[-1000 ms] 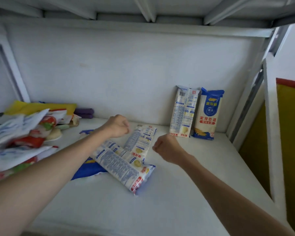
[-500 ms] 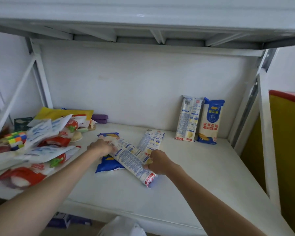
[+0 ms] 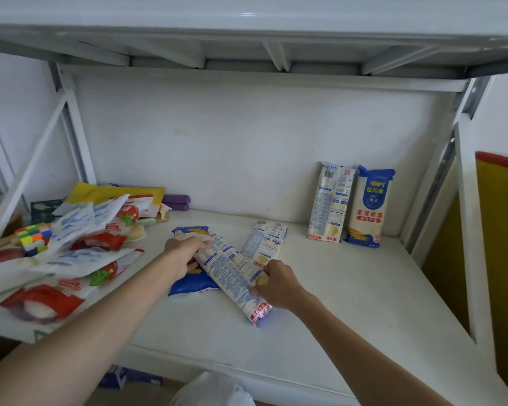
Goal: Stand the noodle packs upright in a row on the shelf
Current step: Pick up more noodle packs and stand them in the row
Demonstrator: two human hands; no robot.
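Two noodle packs stand upright against the back wall at the right: a white pack [image 3: 331,202] and a blue-topped pack [image 3: 368,206]. In the middle of the white shelf [image 3: 349,294] three packs lie flat. A long white pack [image 3: 230,273] lies diagonally across a blue pack [image 3: 189,284]. Another white pack [image 3: 264,241] lies behind it. My left hand [image 3: 184,253] grips the long pack's far end. My right hand [image 3: 277,284] grips its near part by the red-printed end.
A heap of red-and-white snack bags [image 3: 71,259], a yellow bag [image 3: 115,193], a colour cube [image 3: 33,237] and purple bars [image 3: 176,202] fill the shelf's left side. A diagonal brace [image 3: 27,168] stands at the left, a white post [image 3: 469,230] and a yellow panel [image 3: 502,259] at the right.
Both hands came down from fists above the lying packs and took hold of the long white pack. The view has pulled back and now shows the shelf above.
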